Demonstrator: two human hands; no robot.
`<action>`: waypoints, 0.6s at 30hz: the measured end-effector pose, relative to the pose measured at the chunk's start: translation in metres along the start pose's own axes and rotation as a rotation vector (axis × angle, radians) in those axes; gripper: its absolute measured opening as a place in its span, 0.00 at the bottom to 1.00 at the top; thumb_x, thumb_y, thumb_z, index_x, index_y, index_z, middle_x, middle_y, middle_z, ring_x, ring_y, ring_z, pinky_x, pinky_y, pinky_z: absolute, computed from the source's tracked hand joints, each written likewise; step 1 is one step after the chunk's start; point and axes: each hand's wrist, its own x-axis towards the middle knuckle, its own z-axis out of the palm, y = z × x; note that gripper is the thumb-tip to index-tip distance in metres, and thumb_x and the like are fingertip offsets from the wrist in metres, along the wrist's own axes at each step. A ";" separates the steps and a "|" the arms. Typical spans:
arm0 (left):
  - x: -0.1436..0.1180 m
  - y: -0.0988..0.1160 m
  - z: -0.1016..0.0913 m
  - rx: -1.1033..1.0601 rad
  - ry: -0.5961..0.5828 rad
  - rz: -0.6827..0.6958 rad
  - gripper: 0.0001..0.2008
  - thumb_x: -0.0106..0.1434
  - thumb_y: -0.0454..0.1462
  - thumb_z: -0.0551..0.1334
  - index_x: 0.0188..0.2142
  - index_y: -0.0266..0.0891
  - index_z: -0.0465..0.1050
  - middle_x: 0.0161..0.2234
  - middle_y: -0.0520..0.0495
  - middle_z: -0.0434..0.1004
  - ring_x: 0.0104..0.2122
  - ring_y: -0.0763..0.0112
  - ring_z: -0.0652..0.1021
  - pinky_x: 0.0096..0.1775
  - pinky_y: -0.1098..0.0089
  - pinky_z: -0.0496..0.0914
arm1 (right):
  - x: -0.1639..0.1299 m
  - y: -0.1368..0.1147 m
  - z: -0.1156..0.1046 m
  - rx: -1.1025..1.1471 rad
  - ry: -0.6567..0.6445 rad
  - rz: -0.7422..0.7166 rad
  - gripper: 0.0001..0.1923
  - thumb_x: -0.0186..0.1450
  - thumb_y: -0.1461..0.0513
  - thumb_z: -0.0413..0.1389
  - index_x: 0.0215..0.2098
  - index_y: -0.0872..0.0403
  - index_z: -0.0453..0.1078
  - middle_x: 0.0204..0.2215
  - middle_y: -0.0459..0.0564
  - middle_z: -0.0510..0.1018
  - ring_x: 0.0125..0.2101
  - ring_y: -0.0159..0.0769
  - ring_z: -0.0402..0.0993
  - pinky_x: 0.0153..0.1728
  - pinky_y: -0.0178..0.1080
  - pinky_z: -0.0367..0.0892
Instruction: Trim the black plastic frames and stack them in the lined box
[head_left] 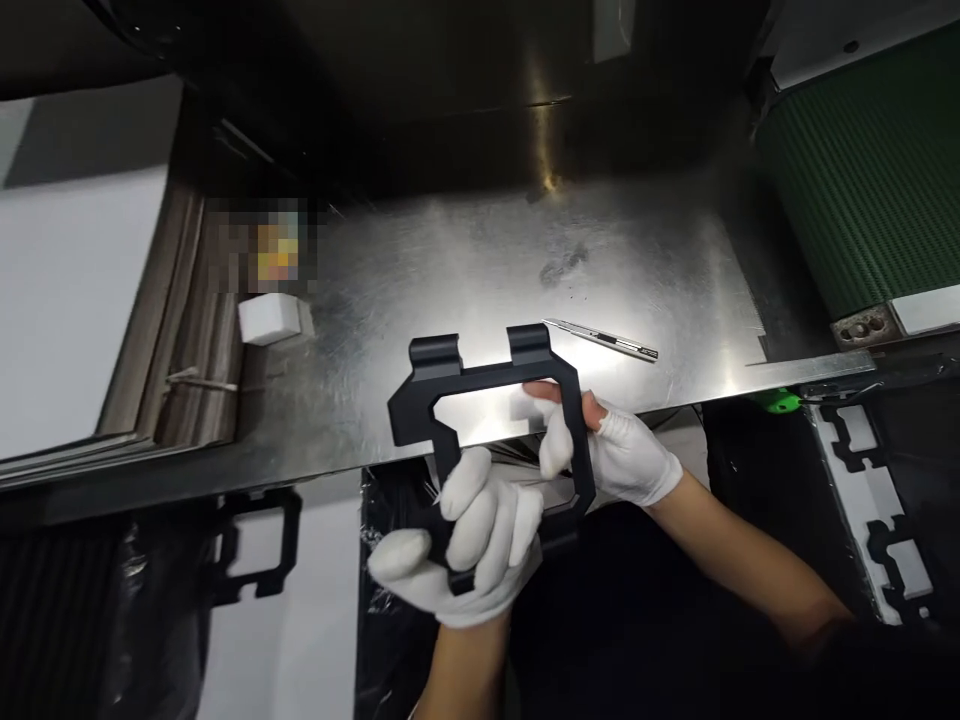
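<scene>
two white-gloved hands hold one black plastic frame with an angular open centre and two lugs on top (491, 400), lifted just above the near edge of the scratched shiny metal desk (480, 270), at the middle of the head view. the left hand (469, 550) is clenched around the frame's lower left leg; the right hand (607, 450) grips its right side, a bare fingertip showing through the glove. the frame is off the desk and set down nowhere, so the handling looks mid-way, as far as can be judged.

on the desk, right of centre, lies a slim silver utility knife (604, 340), untouched and apart from the hands. a small white block (266, 318) sits at the left, beside a stack of flat sheets (187, 330). a green ribbed conveyor belt (862, 170) fills the upper right.

at lower left another black frame (255, 545) rests on a white surface, and at lower right a white tray (862, 470) holds more black frames. black plastic wrap (390, 600) hangs below the hands; what it holds is hidden.
</scene>
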 end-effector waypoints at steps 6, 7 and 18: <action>-0.008 0.003 0.016 0.127 0.146 0.071 0.23 0.61 0.41 0.68 0.30 0.45 0.50 0.15 0.66 0.51 0.11 0.80 0.55 0.27 0.72 0.66 | -0.005 -0.012 0.009 -0.427 0.187 -0.043 0.40 0.77 0.33 0.45 0.58 0.55 0.77 0.34 0.49 0.81 0.36 0.36 0.78 0.44 0.40 0.74; -0.010 0.002 0.017 0.124 0.160 0.071 0.23 0.61 0.41 0.69 0.30 0.45 0.50 0.15 0.66 0.51 0.11 0.80 0.55 0.27 0.72 0.65 | -0.005 -0.014 0.009 -0.475 0.289 -0.081 0.36 0.77 0.34 0.47 0.56 0.54 0.78 0.32 0.47 0.79 0.34 0.35 0.76 0.43 0.39 0.73; -0.029 -0.004 0.034 0.428 0.216 0.002 0.16 0.64 0.45 0.70 0.36 0.43 0.65 0.19 0.62 0.53 0.17 0.77 0.58 0.27 0.70 0.61 | -0.035 -0.008 0.025 -0.751 0.720 -0.354 0.12 0.75 0.54 0.57 0.52 0.49 0.75 0.39 0.47 0.78 0.36 0.36 0.74 0.43 0.41 0.75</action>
